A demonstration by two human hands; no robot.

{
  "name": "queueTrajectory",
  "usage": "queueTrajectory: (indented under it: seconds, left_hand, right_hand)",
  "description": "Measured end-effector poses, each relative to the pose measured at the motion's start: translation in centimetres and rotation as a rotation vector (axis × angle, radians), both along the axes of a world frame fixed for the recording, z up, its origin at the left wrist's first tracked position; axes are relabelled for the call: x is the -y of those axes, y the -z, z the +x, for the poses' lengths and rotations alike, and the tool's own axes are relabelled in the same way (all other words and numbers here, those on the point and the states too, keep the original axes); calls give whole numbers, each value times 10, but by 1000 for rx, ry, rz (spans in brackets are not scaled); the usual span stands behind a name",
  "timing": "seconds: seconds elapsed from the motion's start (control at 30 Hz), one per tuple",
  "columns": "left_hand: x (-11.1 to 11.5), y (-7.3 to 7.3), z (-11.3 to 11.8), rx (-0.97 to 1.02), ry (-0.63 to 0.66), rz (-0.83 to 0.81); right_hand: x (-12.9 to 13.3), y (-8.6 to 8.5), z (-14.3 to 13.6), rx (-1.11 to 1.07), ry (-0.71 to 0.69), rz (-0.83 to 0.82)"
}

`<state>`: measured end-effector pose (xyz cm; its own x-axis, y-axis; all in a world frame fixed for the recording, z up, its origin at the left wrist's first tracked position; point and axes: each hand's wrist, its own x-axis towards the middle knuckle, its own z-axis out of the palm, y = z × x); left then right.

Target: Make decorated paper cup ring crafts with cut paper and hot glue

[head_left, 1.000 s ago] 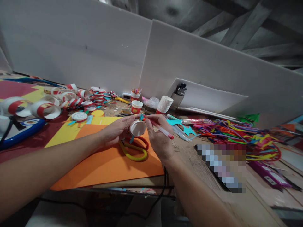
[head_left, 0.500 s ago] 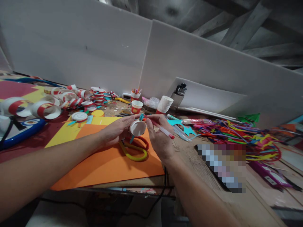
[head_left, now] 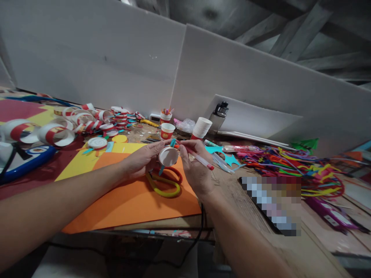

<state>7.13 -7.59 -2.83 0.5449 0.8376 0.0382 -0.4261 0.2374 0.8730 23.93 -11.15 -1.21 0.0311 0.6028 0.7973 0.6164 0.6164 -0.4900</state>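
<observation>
My left hand [head_left: 144, 157] is closed on the rim of a cut-down paper cup [head_left: 168, 157], its round white face turned toward me. Blue paper strips stick out at its top and bottom, and an orange bit shows by the upper one. In my right hand [head_left: 198, 174] is a pen [head_left: 202, 159] with a clear barrel and a red end; its tip is at the cup's upper right edge, partly hidden by my fingers. Below the cup, scissors [head_left: 165, 190] with yellow and red handles lie on orange paper [head_left: 124, 210].
At the left lie cut paper-cup rings [head_left: 56, 134] and another cup base [head_left: 97, 143]. Behind my hands stand a paper cup [head_left: 167, 131], a cup stack [head_left: 202, 127] and a bottle [head_left: 219, 117]. Colourful pipe cleaners [head_left: 278, 162] and a pixelated object [head_left: 269, 206] lie at the right.
The blue strip at the cup's top stands a little more upright and shows more clearly. Both hands keep nearly the same place and grip.
</observation>
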Motion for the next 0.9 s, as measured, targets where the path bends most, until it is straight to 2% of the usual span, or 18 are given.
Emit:
queueTrajectory:
  seconds: [0.73,0.9]
  left_hand:
    - [-4,1,-1,24,-1,-29]
    - [-7,0,0,58,-27,-70]
  right_hand:
    - [0,0,1,4,-13,-22]
    - [0,-4,3,-43,-26,24]
